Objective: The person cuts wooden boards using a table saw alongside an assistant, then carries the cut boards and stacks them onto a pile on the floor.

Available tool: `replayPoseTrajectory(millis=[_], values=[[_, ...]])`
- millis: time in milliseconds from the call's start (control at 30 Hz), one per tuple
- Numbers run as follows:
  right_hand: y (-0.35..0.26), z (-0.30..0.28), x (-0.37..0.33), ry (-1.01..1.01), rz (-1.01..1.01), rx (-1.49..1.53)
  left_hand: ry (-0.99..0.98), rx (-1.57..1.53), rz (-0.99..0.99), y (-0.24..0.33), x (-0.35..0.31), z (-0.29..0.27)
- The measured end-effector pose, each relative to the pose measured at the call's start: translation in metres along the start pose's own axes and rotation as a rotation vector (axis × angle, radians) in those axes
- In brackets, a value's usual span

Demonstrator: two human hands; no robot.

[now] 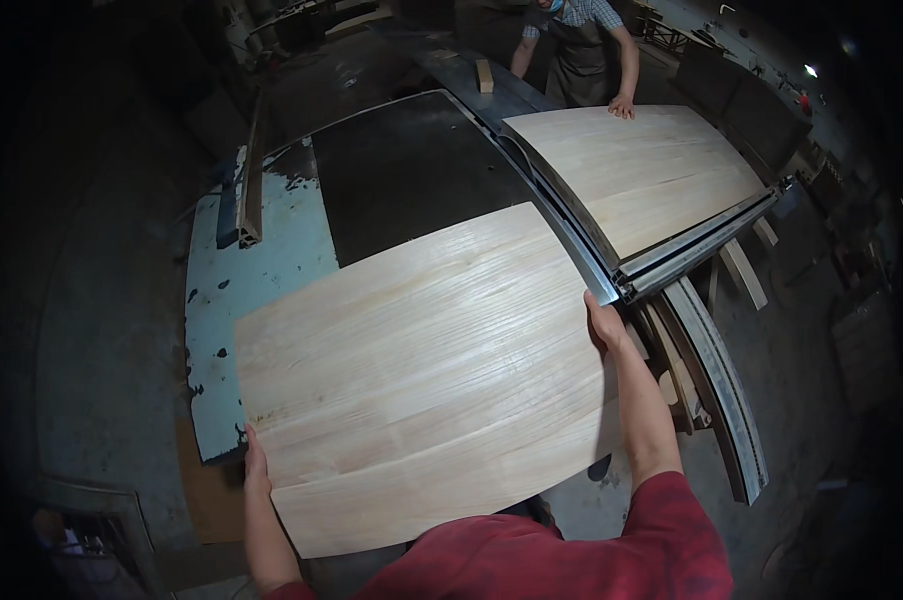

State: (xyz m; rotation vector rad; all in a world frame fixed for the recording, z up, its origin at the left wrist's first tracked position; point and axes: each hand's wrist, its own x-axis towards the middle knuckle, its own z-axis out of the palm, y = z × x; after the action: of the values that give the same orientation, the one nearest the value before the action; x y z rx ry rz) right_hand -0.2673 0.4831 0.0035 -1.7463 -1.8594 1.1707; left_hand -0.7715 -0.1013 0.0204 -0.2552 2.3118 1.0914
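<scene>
L hand [258, 463] & R hand [605, 323] grip opp. edges of wood panel [422, 375] btwn them.

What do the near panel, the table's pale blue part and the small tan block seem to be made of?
Near panel: wood, seemingly bare, though a clear coat is possible; pale streaked grain shows.
Pale blue part: painted, perhaps over metal; the colour looks chipped through to dark.
Small tan block: probably raw wood, from its colour; too small to show grain.
</scene>
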Motion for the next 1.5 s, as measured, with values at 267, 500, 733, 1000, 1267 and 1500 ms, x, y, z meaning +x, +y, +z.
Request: replayPoseTrajectory(millis=[267,500,733,1000,1267,1500], values=[[-0.016,0.007,-0.01,0.01,0.033,-0.068,0.12,0.044,-0.072,-0.02,-0.004,-0.001],[0.008,0.017,-0.015,0.005,-0.063,0.015,0.144,-0.063,0.033,-0.038,-0.003,-0.001],[0.026,0.016,-0.045,-0.098,-0.027,0.326,0.09,-0.05,0.039,-0.058,0.009,-0.012],[0.112,-0.003,-0.138,-0.264,0.244,0.687,-0.072,0.08,0.042,-0.044,-0.001,-0.022],[0.178,-0.011,-0.28,-0.027,0.426,0.615,-0.23,0.115,0.194,-0.037,-0.014,-0.033],[0.238,-0.049,-0.41,0.215,0.498,0.672,-0.417,0.144,0.361,-0.043,-0.031,-0.017]])
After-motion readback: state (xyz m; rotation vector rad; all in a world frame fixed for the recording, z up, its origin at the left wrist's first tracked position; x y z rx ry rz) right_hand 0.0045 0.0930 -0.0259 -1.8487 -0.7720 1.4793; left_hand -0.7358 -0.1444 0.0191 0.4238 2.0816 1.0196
